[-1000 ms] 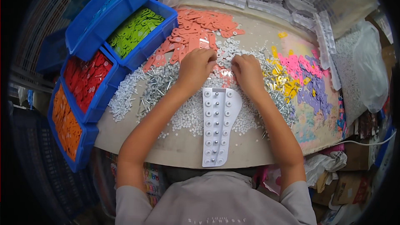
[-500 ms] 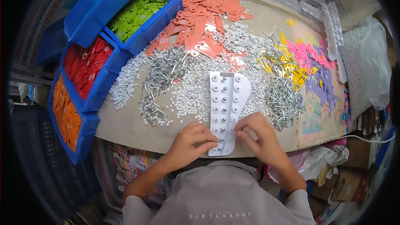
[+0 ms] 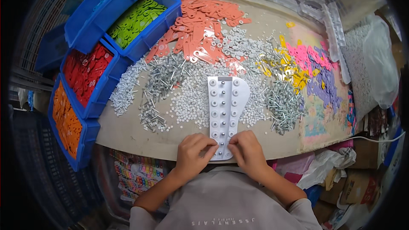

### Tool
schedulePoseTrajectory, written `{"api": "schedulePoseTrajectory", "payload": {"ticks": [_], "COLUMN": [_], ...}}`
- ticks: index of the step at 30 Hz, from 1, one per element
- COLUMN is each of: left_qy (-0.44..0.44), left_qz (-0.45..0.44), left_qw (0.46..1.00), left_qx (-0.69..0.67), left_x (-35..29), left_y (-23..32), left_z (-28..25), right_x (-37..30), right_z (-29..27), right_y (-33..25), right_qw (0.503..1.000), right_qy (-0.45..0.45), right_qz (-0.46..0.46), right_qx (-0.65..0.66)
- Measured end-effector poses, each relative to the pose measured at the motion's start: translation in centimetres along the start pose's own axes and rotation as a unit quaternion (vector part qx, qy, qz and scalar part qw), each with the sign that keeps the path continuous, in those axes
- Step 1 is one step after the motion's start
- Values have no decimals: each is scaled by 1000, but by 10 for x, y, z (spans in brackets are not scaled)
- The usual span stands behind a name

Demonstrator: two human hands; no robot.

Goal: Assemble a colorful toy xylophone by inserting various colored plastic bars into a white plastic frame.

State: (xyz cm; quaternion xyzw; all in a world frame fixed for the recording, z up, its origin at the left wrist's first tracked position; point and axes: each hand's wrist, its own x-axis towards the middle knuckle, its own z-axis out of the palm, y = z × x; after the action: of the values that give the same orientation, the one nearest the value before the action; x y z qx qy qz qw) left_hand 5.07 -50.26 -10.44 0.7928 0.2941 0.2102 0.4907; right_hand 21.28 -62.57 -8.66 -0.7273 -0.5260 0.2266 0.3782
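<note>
A white jig plate (image 3: pixel 239 98) lies near the table's front edge, narrow at the near end and bulging on its right side. Round white washers line both its sides, and a row of shiny metal heads runs down the middle channel. My left hand (image 3: pixel 192 152) is at the plate's lower left edge, thumb and forefinger pinched over the near washers. My right hand (image 3: pixel 249 152) mirrors it on the lower right edge, its fingertips also drawn together at the plate. Anything between the fingertips is too small or hidden to make out.
Beyond the plate lie heaps of small white washers (image 3: pixel 191 102), metal pins (image 3: pixel 283 108) and coral-coloured plastic strips (image 3: pixel 191 34). Yellow, pink and purple pieces (image 3: pixel 326 85) spread to the right. Blue bins (image 3: pixel 149 38) with green, red and orange pieces stand left. A clear bag (image 3: pixel 379 59) stands right.
My right hand has come down and left, from above the plate's right side to its near right edge. The left hand stays at the near left edge. The whole view has shifted slightly.
</note>
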Motion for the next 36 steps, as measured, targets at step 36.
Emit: {"api": "schedulePoseTrajectory", "payload": {"ticks": [36], "left_qy": [-8], "left_qz": [157], "left_qw": [958], "left_qx": [238], "left_x": [262], "left_y": [-28], "left_z": [12], "right_x": [207], "right_z": [-39], "right_y": [85], "right_qw": [957], "right_qy": [131], "right_qz": [-85], "right_qx": [-246]}}
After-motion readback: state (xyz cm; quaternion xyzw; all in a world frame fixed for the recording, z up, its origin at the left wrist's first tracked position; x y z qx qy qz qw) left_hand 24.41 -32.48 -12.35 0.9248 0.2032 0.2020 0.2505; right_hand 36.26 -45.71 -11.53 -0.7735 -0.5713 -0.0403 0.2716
